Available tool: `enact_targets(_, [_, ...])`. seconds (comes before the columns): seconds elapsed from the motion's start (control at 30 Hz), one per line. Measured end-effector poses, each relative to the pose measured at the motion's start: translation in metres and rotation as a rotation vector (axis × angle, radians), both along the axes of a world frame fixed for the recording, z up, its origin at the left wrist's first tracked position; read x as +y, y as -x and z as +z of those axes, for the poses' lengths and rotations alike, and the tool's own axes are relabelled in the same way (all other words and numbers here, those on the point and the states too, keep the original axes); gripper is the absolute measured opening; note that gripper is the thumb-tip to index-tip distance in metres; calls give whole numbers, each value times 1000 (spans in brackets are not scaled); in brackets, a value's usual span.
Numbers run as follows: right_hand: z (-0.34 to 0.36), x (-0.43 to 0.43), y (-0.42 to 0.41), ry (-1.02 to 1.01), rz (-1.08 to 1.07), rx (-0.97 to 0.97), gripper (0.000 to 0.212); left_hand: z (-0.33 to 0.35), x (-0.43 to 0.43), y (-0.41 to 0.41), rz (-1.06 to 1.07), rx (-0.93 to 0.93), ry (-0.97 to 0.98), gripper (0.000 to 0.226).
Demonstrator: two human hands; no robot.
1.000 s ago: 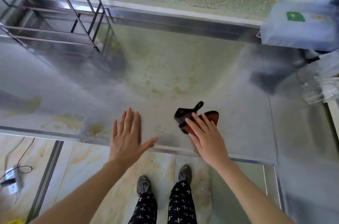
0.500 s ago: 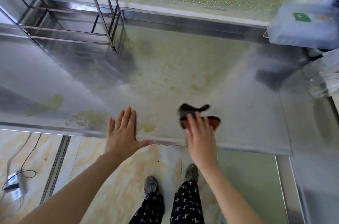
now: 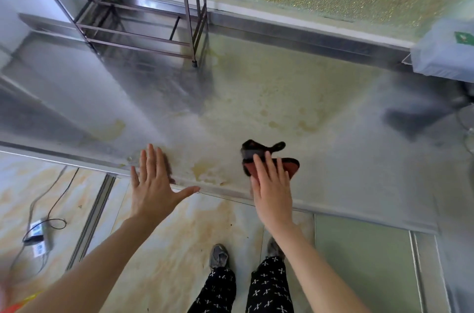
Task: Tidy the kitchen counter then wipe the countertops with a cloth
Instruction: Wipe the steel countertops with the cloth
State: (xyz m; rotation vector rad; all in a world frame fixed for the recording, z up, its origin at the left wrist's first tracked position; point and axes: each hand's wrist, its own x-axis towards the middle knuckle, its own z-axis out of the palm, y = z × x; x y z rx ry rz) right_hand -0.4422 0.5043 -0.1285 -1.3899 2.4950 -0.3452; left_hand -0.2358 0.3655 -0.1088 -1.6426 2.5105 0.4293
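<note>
The right hand [image 3: 272, 191] lies flat with fingers spread, pressing the small red-and-black wiping cloth [image 3: 269, 160] onto the brushed stainless-steel countertop [image 3: 333, 148] near its front edge, while the left hand [image 3: 154, 184], open and splayed, rests at the counter's front lip and grips nothing. Because the cloth is only pinned under the fingertips (not gripped), a stroke toward the edge could let it slip off onto the tiled floor. The yellowish stains [image 3: 205, 169] between the hands may simply smear if pressure is light.
</note>
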Motion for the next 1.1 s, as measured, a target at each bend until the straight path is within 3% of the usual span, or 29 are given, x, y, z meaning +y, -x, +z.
enact_targets(0.1, [-1,-16,-27,59,-284,17,46,1,-15,-18,39,-55,-53,136])
enact_targets(0.23, [4,-47,-79,67,101,-10,48,0,-24,-25,18,-89,-97,135])
enact_targets(0.33, [6,-64,-67,17,321,-40,49,-1,-24,-25,25,-76,-104,134])
enact_targets(0.4, [3,-68,-45,-3,242,-33,48,0,-23,-25,26,-67,-108,133])
enact_targets(0.53, [3,-72,-30,48,-130,-19,46,1,-23,-25,36,-44,-107,130])
enact_targets(0.6, [2,-72,-56,71,-15,-13,45,0,-23,-26,33,-49,-104,130])
enact_targets(0.7, [4,-68,-90,42,345,-52,49,-2,-22,-27,33,-35,-93,132])
enact_targets(0.8, [7,-75,-74,-13,541,-60,51,-2,-22,-27,36,-26,-103,132])
enact_targets(0.87, [5,-79,-42,-2,435,-26,49,-1,-21,-26,31,-16,-84,131])
enact_targets(1.0, [4,-70,13,19,4,-1,47,8,-16,-10,-74,74,-47,118])
enact_targets(1.1, [3,-52,5,2,101,22,48,11,-9,24,-161,114,-57,105])
